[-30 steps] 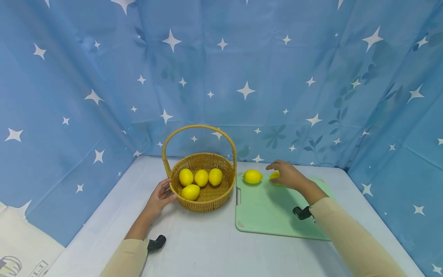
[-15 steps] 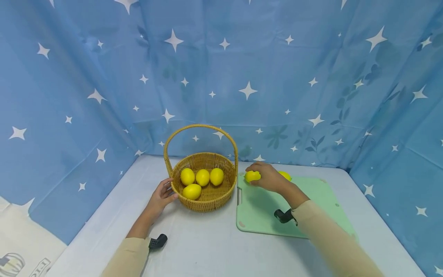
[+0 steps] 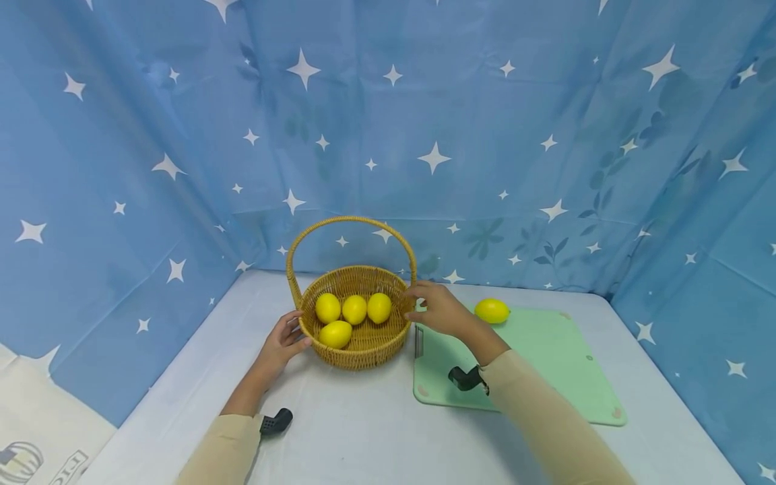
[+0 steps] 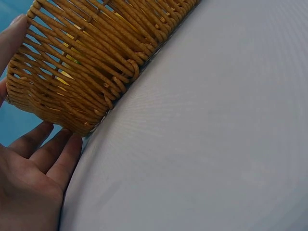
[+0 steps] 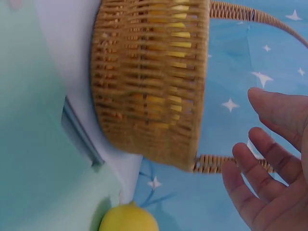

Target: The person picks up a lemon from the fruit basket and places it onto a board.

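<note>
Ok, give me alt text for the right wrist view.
The right grip, open and empty, is at right, in front of the handle of the wicker basket. Yellow shows through its weave; a lemon sits at the bottom edge, a green board at left.

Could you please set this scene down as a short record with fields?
Left hand: touches the left side of the basket
Right hand: fingers apart, by the basket's right rim, holding nothing visible
Basket contents: four lemons in view
Board: green, right of the basket, a single lemon near its far edge
Backdrop: blue, white stars
</note>
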Demonstrator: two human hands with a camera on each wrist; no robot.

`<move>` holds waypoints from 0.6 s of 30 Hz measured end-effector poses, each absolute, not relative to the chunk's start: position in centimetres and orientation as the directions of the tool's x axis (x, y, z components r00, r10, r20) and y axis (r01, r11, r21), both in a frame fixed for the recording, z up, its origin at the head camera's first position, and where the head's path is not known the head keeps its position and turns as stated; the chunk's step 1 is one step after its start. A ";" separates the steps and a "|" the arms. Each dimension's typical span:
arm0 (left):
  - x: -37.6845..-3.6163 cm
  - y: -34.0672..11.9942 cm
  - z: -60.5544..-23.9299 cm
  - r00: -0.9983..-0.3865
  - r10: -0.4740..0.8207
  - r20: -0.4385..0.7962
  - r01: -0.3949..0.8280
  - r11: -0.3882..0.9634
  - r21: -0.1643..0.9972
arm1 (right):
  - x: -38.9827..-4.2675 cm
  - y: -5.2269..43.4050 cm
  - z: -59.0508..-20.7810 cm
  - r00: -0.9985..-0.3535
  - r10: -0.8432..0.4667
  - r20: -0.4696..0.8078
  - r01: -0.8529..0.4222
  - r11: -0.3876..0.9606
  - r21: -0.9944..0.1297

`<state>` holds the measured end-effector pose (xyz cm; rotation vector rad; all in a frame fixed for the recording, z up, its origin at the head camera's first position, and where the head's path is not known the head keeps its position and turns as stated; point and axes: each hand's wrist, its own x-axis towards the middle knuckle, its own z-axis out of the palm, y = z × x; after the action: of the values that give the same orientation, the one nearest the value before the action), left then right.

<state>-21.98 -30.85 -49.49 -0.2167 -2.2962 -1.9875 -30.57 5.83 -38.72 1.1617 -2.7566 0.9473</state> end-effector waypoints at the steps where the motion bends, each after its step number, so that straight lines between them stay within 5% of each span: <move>1: -21.9 -30.8 -49.5 -0.985 0.049 0.167 0.172 0.139 0.975 | -30.4 5.5 -38.7 -0.724 -0.651 0.228 -0.652 0.540 -0.531; 18: -21.9 -30.8 -49.4 -0.986 0.045 0.162 0.167 0.130 0.977 | -29.8 1.6 -39.0 -0.677 -0.714 0.180 -0.681 0.513 -0.523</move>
<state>-21.86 -30.82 -49.44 -0.2156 -2.2898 -2.0012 -29.76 1.56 -38.97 1.2836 -2.7825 0.9200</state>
